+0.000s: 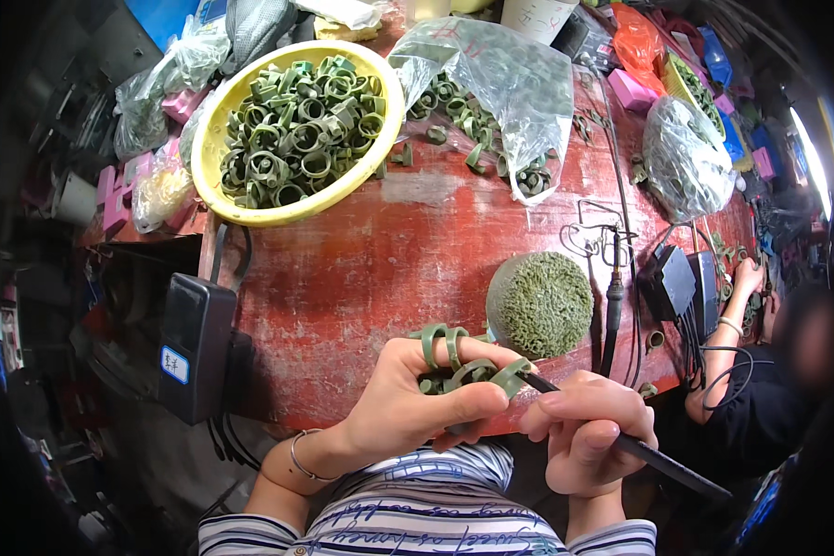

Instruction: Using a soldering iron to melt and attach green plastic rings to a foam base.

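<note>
Yellow basin (394, 107) holds green rings (302, 132).

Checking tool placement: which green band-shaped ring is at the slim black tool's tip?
The rightmost green ring in the left hand, beside the thumb tip; the black tool reaches it, while the hand's other rings sit leftward.

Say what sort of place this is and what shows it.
Most likely a small workshop: a yellow container heaped with green ring-shaped pieces on a worn red table, a slim dark tool in the right hand, and a co-worker's arm farther right.
</note>
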Available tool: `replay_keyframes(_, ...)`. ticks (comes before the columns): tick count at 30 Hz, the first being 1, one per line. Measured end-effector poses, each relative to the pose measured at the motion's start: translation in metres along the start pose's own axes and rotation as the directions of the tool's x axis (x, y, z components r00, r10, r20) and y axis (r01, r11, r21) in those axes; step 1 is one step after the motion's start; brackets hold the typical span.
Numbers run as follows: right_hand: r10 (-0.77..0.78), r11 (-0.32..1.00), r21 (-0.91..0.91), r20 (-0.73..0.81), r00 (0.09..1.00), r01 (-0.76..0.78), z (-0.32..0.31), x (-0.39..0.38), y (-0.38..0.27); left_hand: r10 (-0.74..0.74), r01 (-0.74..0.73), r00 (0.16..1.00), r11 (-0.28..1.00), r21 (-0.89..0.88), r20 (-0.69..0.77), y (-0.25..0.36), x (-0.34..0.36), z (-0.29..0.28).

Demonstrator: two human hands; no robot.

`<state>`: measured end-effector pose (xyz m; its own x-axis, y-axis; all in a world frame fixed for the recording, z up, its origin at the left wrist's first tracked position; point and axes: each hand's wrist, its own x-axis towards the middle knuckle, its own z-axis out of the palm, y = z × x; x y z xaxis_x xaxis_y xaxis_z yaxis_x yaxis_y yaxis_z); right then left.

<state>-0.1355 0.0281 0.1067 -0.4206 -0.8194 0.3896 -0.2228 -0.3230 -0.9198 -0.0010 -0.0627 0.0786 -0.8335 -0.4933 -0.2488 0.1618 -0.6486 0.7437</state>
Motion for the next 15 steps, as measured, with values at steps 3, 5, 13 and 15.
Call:
replay_keyframes(3,-0.027,1.000,-0.002,0.028,0.999,0.028,-0.0022,-0.0011,0.0014,-0.045,0.045,0.999,0.998,-0.045,0.009,-0.0014,0.0003,0.0010)
replay_keyframes(5,-0.036,0.999,-0.003,0.062,0.997,0.037,-0.0040,0.0002,0.0003,-0.048,0.049,0.999,0.997,-0.051,0.016,-0.0024,0.0000,-0.0003)
replay_keyframes(13,-0.095,0.995,-0.029,-0.053,0.994,0.094,-0.0029,-0.0038,0.0021,-0.090,0.089,0.996,0.986,-0.138,0.000,-0.0051,0.0010,-0.0010)
replay_keyframes(15,-0.083,0.996,-0.031,-0.051,0.995,0.082,-0.0042,-0.0047,0.0031,-0.077,0.076,0.997,0.987,-0.139,-0.001,-0.0047,0.0006,-0.0008)
